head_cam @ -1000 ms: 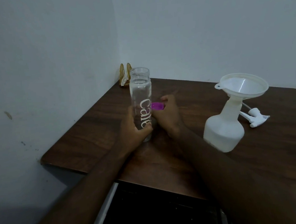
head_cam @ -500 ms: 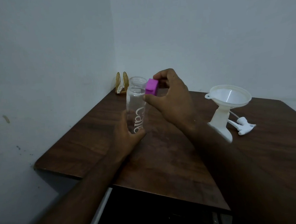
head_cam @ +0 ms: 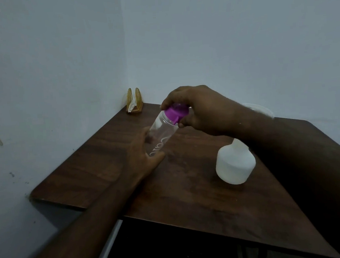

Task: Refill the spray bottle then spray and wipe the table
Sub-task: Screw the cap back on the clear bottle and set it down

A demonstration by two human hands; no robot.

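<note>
A clear plastic bottle (head_cam: pixel 161 133) with white lettering tilts over the brown table (head_cam: pixel 99 164). My left hand (head_cam: pixel 142 157) grips its lower part. My right hand (head_cam: pixel 196 109) holds the purple cap (head_cam: pixel 175 112) on the bottle's mouth, fingers curled round it. The white spray bottle (head_cam: pixel 235 164) stands to the right; my right forearm hides its neck. Only a bit of the white funnel's rim (head_cam: pixel 264 110) shows behind that arm. The spray head is hidden.
A small golden napkin holder (head_cam: pixel 134 102) with a white napkin sits in the far corner by the walls. The table's near edge runs across the lower frame, with a dark space below it.
My right hand picked the purple cap off the table, lifted it and set it on the bottle's mouth. My left hand raised and tilted the bottle. The view shifted.
</note>
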